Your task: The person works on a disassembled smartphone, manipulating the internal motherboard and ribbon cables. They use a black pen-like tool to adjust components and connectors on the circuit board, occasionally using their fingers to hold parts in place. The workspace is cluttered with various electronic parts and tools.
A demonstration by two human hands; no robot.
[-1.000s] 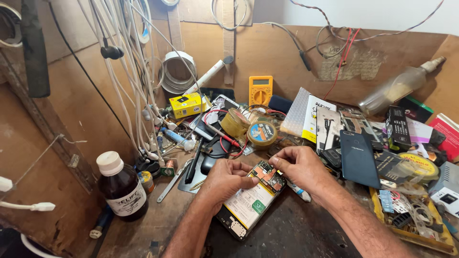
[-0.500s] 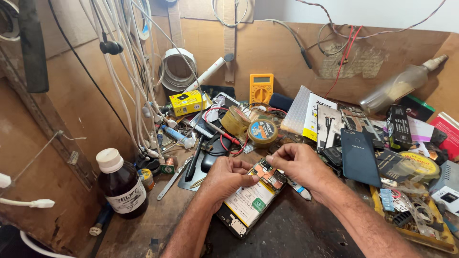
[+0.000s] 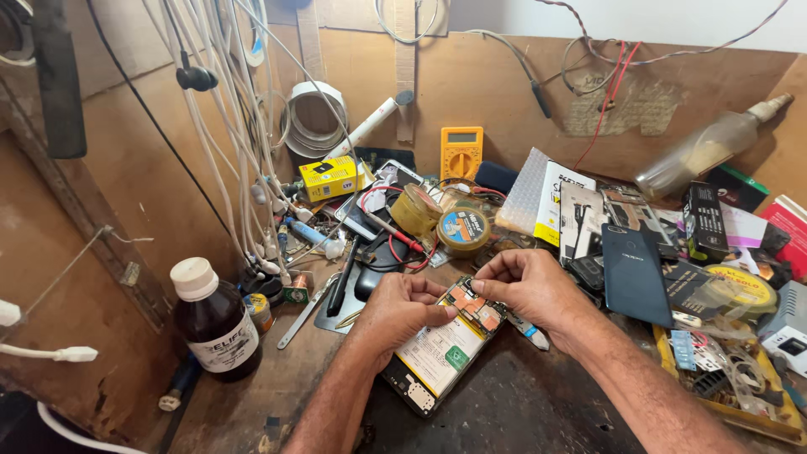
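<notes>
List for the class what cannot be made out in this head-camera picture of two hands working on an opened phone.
- Head view: whatever the left hand and right hand pinch is hidden by fingertips.
- The opened black phone with white battery: its upper end is covered by both hands.
- Small parts in the yellow plastic tray: too small, cut by the right edge.

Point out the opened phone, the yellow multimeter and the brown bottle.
opened phone (image 3: 439, 357), head view, on its battery.
yellow multimeter (image 3: 461, 153), head view, on its dial.
brown bottle (image 3: 215, 328), head view, on its glass body.
</notes>
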